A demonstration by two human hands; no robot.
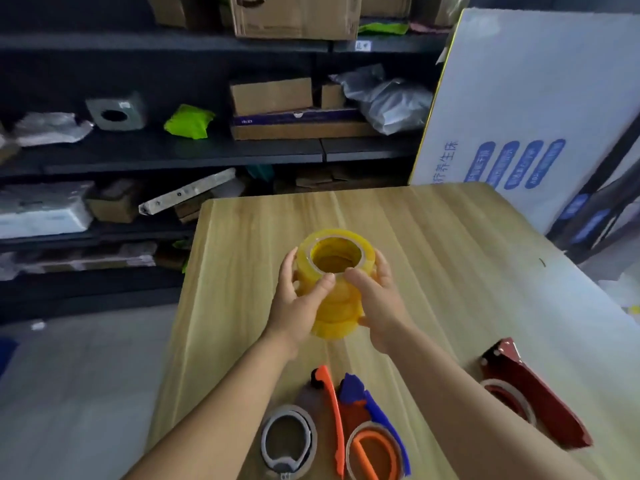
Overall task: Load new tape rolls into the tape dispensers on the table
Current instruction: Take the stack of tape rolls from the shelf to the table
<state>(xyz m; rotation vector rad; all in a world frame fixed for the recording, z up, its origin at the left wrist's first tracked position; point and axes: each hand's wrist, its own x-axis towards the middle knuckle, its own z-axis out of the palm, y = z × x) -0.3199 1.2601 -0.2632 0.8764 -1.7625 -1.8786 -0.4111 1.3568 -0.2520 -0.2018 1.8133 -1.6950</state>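
Stack of yellow tape rolls (334,268) sat at frame centre, tilted w/ its open core toward the camera, held above the wooden surface (450,258). Left hand (299,299) gripped its left side, fingers curled round, thumb on the top rim; right hand (375,299) clasped the right side likewise. Along the bottom edge lay three dispensers: a grey one (289,441), an orange-and-blue one (367,427) just beside it, and a red one (530,393) (lower right, well apart). Dark shelves (173,150) w/ boxes filled the upper left.
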